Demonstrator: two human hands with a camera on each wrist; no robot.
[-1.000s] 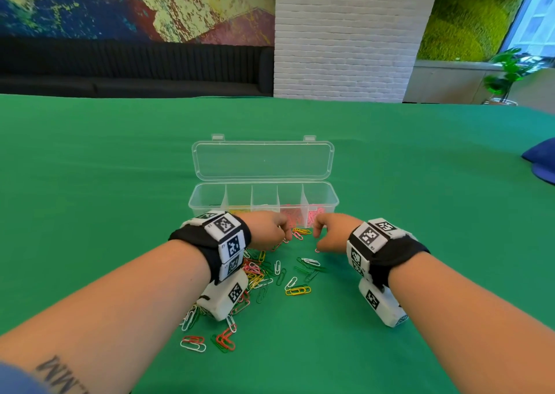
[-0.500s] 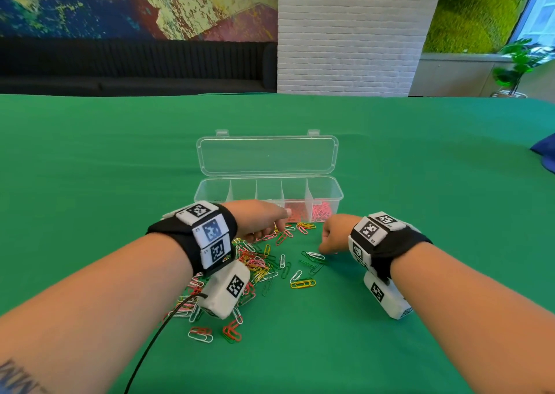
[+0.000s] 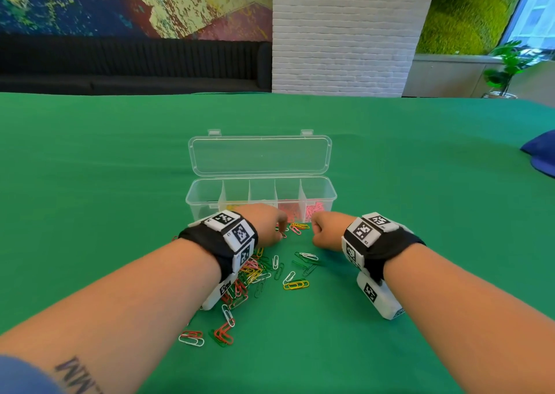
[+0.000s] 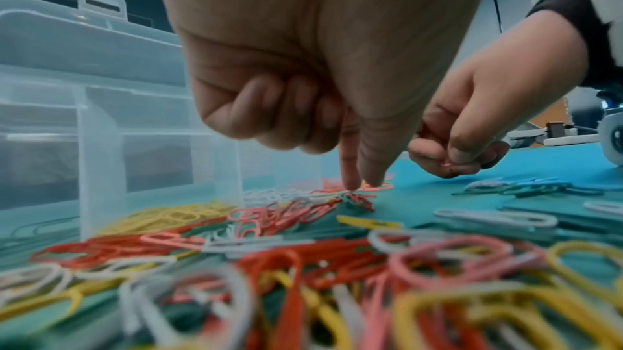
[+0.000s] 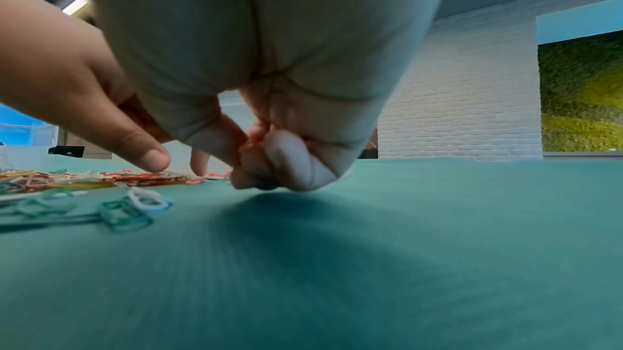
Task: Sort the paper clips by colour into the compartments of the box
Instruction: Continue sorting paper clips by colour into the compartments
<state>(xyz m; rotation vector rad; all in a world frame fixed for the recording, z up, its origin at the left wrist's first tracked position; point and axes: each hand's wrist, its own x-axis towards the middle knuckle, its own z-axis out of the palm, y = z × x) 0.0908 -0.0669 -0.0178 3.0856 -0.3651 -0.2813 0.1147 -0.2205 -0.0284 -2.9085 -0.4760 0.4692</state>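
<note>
We judge the paper clips [image 3: 255, 273] light, thin and slippery. They lie flat on the green desk [image 3: 390, 183], near the open box [image 3: 318, 194], so we take one clip by its edge. Our left hand [image 4: 303, 83] puts thumb and forefinger tips on a red clip (a pinch is only starting). Our right hand [image 5: 269, 121] is curled and pinches pink-red clips.

Mixed-colour paper clips [image 3: 258, 276] scattered before open clear box [image 3: 260, 197]
</note>
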